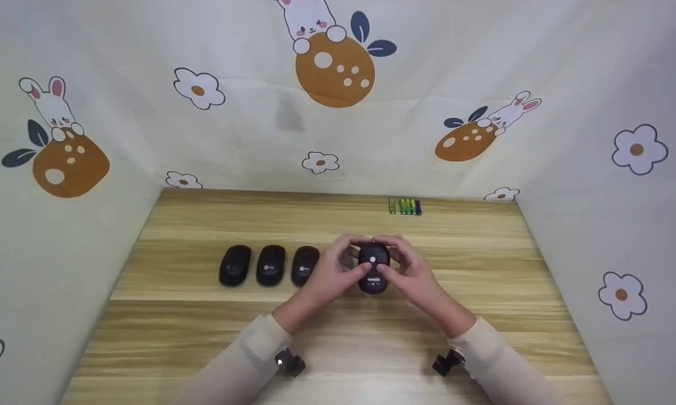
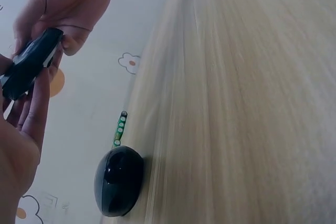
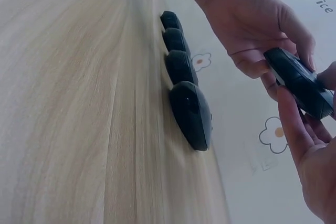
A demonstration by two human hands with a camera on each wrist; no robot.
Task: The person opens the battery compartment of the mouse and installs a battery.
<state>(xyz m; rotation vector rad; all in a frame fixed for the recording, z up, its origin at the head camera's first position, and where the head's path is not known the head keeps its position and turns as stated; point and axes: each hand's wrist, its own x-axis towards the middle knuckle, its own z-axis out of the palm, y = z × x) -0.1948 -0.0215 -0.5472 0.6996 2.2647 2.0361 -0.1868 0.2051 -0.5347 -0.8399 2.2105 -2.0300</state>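
Note:
A black computer mouse (image 1: 374,287) is held between both hands above the table, its underside facing the head view. My left hand (image 1: 331,271) grips its left side, thumb laid on the underside. On the opposite side, my right hand (image 1: 415,273) holds it in the same way, its thumb beside the other one. Both wrist views show the held mouse (image 2: 32,64) edge-on with fingers beneath it. More black mice (image 1: 271,265) stand in a row to the left; my left hand and forearm cover part of that row in the head view.
Several small green and yellow batteries (image 1: 408,207), one of them dark, lie side by side near the table's back edge. The wooden table (image 1: 338,360) meets patterned cloth walls (image 1: 248,135) at the back and both sides.

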